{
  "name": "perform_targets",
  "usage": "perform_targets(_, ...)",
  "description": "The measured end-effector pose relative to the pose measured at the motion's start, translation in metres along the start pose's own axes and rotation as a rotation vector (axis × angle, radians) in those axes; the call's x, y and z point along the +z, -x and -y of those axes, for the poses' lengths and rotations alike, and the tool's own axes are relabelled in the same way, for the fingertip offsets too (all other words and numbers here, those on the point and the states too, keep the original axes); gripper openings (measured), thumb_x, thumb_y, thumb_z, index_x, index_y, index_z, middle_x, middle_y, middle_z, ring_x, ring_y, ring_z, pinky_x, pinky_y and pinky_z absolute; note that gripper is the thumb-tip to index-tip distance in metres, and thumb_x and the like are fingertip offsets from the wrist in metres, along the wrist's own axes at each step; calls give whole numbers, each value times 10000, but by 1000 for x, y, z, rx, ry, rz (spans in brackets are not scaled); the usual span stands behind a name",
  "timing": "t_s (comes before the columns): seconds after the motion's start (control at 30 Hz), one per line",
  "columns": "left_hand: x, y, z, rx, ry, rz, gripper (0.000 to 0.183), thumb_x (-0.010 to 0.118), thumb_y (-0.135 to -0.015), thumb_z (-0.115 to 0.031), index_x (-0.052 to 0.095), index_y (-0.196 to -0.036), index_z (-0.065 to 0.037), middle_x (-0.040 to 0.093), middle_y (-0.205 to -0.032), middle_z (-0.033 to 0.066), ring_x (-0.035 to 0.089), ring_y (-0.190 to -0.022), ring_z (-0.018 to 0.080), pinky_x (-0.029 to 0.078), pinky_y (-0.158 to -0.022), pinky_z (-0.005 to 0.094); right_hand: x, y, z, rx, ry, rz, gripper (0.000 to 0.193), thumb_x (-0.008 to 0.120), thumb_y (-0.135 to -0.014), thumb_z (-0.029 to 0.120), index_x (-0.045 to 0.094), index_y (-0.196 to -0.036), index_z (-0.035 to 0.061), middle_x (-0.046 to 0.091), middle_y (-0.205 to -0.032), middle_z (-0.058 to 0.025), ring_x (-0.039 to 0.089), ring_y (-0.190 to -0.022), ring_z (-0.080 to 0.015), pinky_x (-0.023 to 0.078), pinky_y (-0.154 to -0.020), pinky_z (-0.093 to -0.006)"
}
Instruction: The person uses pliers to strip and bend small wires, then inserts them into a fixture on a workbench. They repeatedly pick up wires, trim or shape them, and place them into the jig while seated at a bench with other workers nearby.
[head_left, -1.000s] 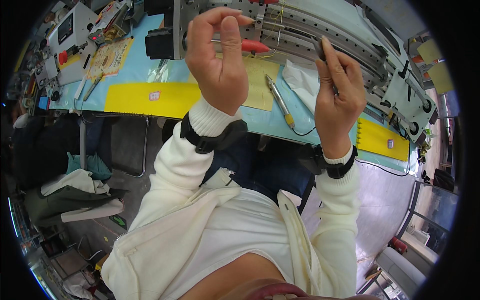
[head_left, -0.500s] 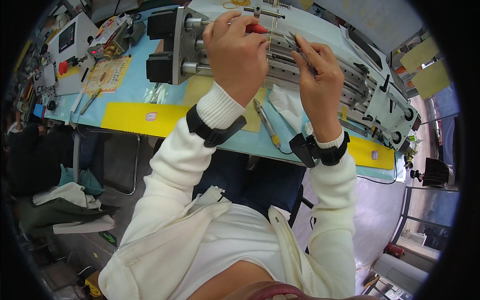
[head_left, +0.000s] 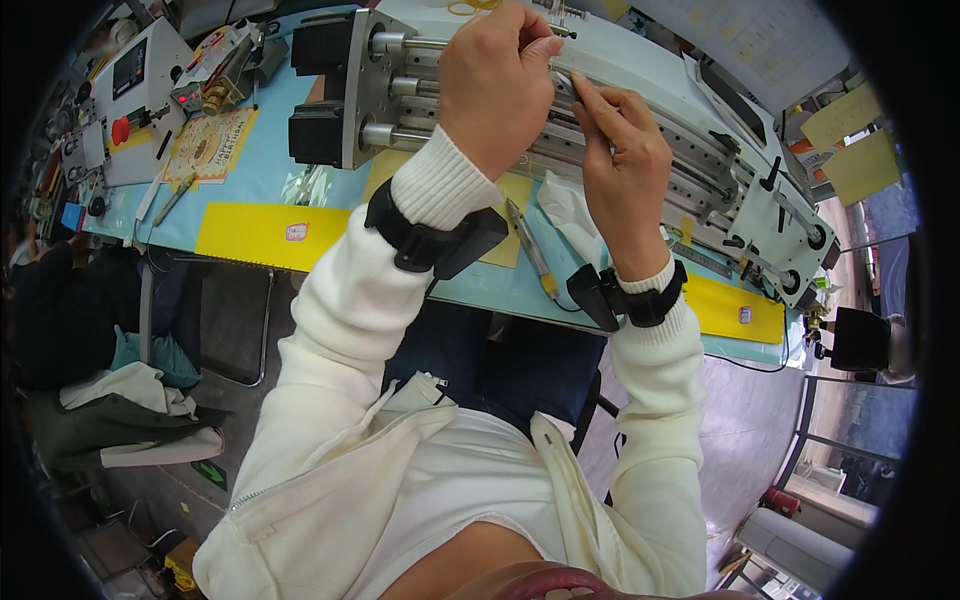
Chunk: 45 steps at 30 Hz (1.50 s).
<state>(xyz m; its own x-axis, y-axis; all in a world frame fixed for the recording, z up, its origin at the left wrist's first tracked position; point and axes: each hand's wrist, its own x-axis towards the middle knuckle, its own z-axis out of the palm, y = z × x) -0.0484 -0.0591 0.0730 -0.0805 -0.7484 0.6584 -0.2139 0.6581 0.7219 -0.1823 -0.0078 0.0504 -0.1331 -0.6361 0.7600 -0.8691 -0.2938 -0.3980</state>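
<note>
My left hand (head_left: 497,88) is closed above the metal rods of a linear-rail machine (head_left: 372,90). Its fingertips pinch at the far side, and the back of the hand hides what they hold. Close beside it on the right, my right hand (head_left: 628,150) is closed around slim grey tweezers, mostly covered by the fingers. The fingertips of both hands nearly meet over the rails. Two black motors (head_left: 318,135) sit at the machine's left end. A crumpled white tissue (head_left: 568,212) and a silver pen-like tool (head_left: 533,248) lie on the table below my hands.
Yellow strips (head_left: 262,236) run along the table's near edge. Further left are a printed card (head_left: 208,145), a small knife-like tool (head_left: 175,200) and a white control box (head_left: 135,75) with a red knob. Yellow rubber bands (head_left: 470,8) lie at the far edge.
My left hand has moved slightly right and away from me, and the red piece seen in its fingers is now hidden. My right hand has shifted a little left, its tweezer tips now covered.
</note>
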Motion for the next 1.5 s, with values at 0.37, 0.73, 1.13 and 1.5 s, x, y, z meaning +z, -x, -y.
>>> perform_targets(0.37, 1, 1, -3, -76, 33, -1, 94, 634, -884, -77, 595, -871, 7, 636, -792, 223, 626, -792, 425, 481, -680, 459, 7, -3, 0, -30, 27, -26, 335, 667, -854, 7, 738, -1156, 133, 675, -951, -66, 651, -821, -260, 515, -689, -340)
perform_targets(0.73, 15, -24, 24, 123, 33, -30, 113, 706, -879, -91, 643, -880, 3, 676, -739, 87, 631, -665, 191, 499, -626, 313, 10, -1, -5, -90, 73, -45, 389, 674, -855, -61, 730, -1188, 131, 665, -952, -69, 627, -755, -183, 504, -670, -274)
perform_targets(1.13, -14, -6, 30, -9, 278, -297, 137, 605, -1001, -119, 552, -1105, -47, 625, -1076, 77, 574, -996, 141, 457, -901, 269, -53, 14, 8, 38, -15, -137, 399, 699, -873, 13, 663, -1263, 90, 612, -972, -103, 583, -762, -239, 479, -654, -309)
perform_targets(1.5, -17, 62, -44, -113, 502, -175, 123, 575, -1012, -105, 609, -1072, -3, 648, -979, 81, 608, -902, 158, 478, -878, 278, -172, 105, -60, 379, 11, -409, 244, 724, -888, 27, 699, -1129, 52, 602, -896, 29, 467, -722, -36, 364, -616, -183)
